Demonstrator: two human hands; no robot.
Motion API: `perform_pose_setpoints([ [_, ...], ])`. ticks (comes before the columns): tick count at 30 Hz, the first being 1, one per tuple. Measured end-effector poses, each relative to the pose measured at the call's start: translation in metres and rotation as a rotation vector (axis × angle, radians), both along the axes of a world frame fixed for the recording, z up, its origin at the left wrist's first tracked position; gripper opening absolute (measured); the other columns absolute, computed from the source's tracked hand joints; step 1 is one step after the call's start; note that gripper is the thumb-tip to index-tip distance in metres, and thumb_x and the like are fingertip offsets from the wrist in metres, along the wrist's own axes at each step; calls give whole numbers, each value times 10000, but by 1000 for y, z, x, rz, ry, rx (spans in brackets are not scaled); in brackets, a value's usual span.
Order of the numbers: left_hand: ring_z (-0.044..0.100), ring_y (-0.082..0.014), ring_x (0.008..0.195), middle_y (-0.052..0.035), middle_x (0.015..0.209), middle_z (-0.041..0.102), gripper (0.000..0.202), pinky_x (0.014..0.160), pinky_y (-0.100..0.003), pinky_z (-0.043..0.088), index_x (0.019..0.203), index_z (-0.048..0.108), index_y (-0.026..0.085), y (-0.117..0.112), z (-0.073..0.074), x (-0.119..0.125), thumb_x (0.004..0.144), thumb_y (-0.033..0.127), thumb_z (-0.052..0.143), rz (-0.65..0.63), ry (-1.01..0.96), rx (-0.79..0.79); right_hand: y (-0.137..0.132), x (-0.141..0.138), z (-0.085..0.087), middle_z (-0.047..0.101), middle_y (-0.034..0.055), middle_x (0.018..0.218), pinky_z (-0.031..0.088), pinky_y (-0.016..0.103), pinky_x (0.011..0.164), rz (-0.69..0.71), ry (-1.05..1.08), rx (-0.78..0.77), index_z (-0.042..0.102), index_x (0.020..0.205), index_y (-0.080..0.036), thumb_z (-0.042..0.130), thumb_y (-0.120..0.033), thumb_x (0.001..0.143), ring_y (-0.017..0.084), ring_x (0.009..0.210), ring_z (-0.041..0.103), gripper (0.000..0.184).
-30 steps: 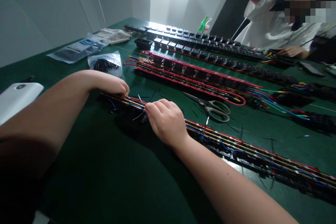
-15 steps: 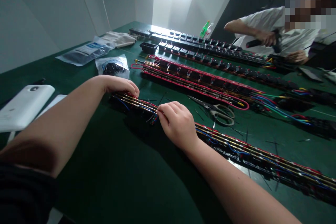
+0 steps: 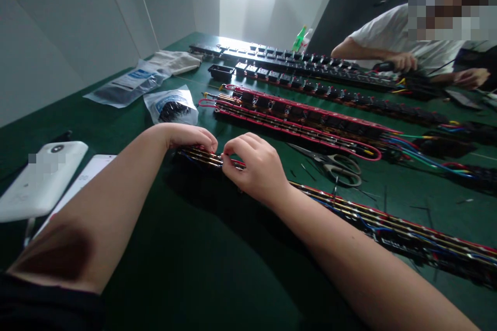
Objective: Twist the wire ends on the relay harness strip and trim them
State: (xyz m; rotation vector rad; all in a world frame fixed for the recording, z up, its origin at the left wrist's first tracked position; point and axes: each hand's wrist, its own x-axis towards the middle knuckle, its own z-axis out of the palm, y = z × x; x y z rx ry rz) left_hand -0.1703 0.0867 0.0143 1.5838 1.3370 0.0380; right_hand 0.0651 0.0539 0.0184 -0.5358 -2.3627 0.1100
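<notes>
A long black strip (image 3: 388, 221) with brass-coloured bars and red and blue wires runs across the table in front of me. My left hand (image 3: 194, 138) is at its far left end, fingers curled down over the back edge. Close beside it, my right hand (image 3: 254, 163) hovers over the bars with thumb and index finger pinched together. Whatever is in that pinch is too small to make out. Behind the strip lie scissors (image 3: 341, 169) with grey handles, among thin black offcuts (image 3: 308, 171).
Several similar strips, one with red wire loops (image 3: 310, 129), lie further back. Left are plastic bags (image 3: 171, 106), a black tray (image 3: 221, 71), a white device (image 3: 42, 181) and a phone (image 3: 83, 178). A co-worker's hand (image 3: 404, 62) holds a dark tool at the back right.
My right hand has shifted slightly left and up, nearer my left hand, its thumb and index finger now forming a rounder loop. The co-worker's hands have moved, lowering the dark tool.
</notes>
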Motion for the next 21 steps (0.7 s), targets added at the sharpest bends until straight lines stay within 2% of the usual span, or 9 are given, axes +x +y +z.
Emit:
perform_pose_setpoints([
  [7,525,-128,696,17,717,553,160,622,-237,408,723,614,185,-2,3,2,667,333,599,64,-103,-99,3,-1,-15,726,87,866,429,356,751,63,-111,70,680,908,-151,479,-235,1008,216,819,584,240],
  [11,472,-109,628,28,649,480,169,571,-237,362,663,553,180,-4,5,3,661,329,633,86,-130,-116,4,-2,-18,734,79,912,426,350,755,120,-190,48,688,901,-163,532,-230,996,217,862,591,194],
  [21,602,-154,770,8,792,628,398,669,-237,451,843,643,194,-3,5,2,737,573,709,121,-132,-130,8,-5,-16,734,66,996,489,311,842,124,-205,-153,735,883,-172,636,-205,937,196,935,594,118],
])
